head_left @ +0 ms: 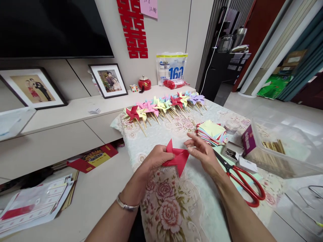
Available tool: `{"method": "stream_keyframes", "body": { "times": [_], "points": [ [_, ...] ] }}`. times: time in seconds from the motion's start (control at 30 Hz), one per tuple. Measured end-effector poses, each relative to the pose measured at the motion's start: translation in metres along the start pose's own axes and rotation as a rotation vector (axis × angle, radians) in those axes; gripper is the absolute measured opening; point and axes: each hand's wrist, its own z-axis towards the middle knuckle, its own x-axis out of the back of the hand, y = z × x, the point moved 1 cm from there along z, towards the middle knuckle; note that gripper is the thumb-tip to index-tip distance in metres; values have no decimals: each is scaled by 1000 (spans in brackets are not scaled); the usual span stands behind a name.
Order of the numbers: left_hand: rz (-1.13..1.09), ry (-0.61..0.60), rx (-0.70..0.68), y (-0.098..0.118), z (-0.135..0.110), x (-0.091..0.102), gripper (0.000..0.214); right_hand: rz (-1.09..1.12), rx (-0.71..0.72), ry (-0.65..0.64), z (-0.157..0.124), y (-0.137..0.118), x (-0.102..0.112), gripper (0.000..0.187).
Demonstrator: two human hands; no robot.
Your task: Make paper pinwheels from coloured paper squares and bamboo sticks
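Note:
A red folded paper piece point(177, 158) sits between both hands above the floral tablecloth point(174, 201). My left hand point(156, 159) pinches its left side, fingers closed on the paper. My right hand point(202, 153) touches its right edge, thumb and forefinger pressed together at the paper's upper corner. A stack of coloured paper squares point(212, 132) lies just beyond my right hand. A row of several finished paper pinwheels on sticks point(164, 106) lies along the table's far edge.
Red-handled scissors point(242, 181) lie right of my right wrist. A small box of pins point(230, 153), a purple box point(248, 139) and a clear plastic bin with wooden sticks point(277, 148) stand at the right. Papers point(32, 201) lie on the floor at left.

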Motion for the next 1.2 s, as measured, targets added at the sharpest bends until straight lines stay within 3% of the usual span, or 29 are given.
{"method": "stream_keyframes", "body": {
  "times": [0.1, 0.2, 0.53, 0.83, 1.2],
  "points": [
    [179, -100, -1, 4, 0, 6, 8, -51, -64, -183, -4, -4, -10, 71],
    [308, -125, -11, 9, 1, 5, 9, -133, -73, -247, -7, -4, -16, 75],
    [418, -125, -51, 17, 3, -7, 13, -215, -97, -220, -5, 6, -17, 76],
    [491, -110, -53, 32, -1, -18, 18, -328, -98, -214, -5, 0, -17, 78],
    [457, -147, -90, 33, 1, -23, 16, -371, -84, -194, -3, 3, -19, 74]
  ]
}}
